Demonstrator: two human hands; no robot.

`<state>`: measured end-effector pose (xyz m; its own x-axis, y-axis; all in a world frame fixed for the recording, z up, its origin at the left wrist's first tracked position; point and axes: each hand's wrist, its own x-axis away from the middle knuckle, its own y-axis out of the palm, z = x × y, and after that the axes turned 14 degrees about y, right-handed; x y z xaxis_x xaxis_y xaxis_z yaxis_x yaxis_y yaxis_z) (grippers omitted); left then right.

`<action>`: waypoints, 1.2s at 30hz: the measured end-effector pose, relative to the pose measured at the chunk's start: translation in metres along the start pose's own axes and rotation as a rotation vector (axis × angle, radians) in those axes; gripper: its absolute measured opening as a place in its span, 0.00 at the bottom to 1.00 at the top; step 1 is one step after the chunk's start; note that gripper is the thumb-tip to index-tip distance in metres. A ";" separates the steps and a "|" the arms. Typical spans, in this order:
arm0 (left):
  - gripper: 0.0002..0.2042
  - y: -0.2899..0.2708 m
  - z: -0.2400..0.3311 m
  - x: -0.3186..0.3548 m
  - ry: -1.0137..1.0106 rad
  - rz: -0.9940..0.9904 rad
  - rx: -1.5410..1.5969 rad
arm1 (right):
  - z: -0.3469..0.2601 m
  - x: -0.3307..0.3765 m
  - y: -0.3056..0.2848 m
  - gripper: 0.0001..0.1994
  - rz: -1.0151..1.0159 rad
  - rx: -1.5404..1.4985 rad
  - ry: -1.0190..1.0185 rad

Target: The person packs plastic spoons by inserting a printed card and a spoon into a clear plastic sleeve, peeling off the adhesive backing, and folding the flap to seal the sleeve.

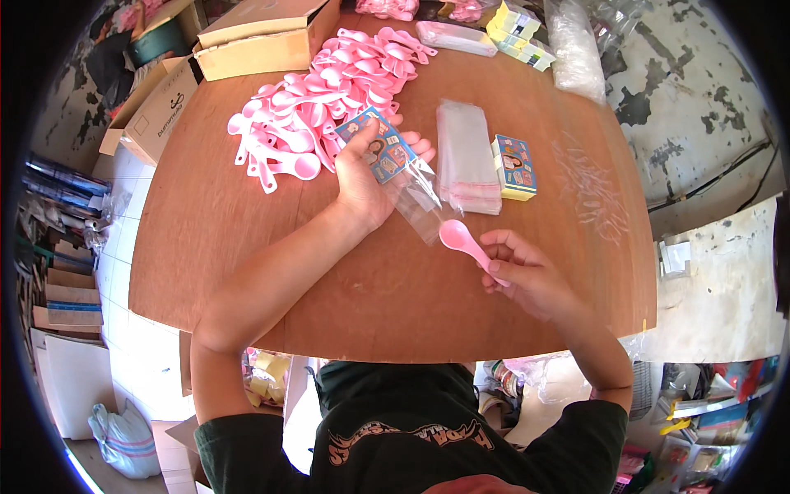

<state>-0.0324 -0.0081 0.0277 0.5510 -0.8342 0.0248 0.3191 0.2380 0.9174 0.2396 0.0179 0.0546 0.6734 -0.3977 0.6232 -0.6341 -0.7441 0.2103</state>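
My left hand (368,177) is closed around a clear plastic bag (415,202) with a blue printed card (385,152) at its upper part. The bag's lower end points down to the right. In my right hand (527,276) is a pink measuring spoon (461,239), pinched by its handle, its bowl close to the bag's lower end. Beyond my left hand lies a large heap of pink spoons (296,107). To the right of the bag are a stack of flat clear bags (467,156) and a small stack of printed cards (515,167).
An open cardboard box (263,49) stands at the far left of the wooden table (370,305). Thin clear strips (591,189) are scattered at the right. Along the far edge are more card stacks (520,37) and a roll of clear plastic (573,49). Another carton (156,115) is beside the table.
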 end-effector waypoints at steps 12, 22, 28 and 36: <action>0.17 0.003 -0.010 0.019 -0.068 -0.012 -0.044 | 0.001 -0.030 0.022 0.25 -0.104 -0.189 -0.111; 0.15 0.000 -0.008 0.013 -0.017 0.023 -0.107 | -0.001 -0.037 0.028 0.37 -0.268 -0.426 -0.254; 0.16 0.003 -0.012 0.021 -0.114 0.022 -0.115 | -0.003 -0.045 0.028 0.40 -0.301 -0.450 -0.359; 0.20 0.005 -0.021 0.036 -0.172 -0.075 -0.160 | -0.011 -0.048 0.036 0.38 -0.147 -0.174 -0.402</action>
<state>0.0054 -0.0268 0.0246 0.3857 -0.9218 0.0386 0.4803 0.2363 0.8447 0.1801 0.0157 0.0412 0.8332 -0.4967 0.2429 -0.5520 -0.7209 0.4192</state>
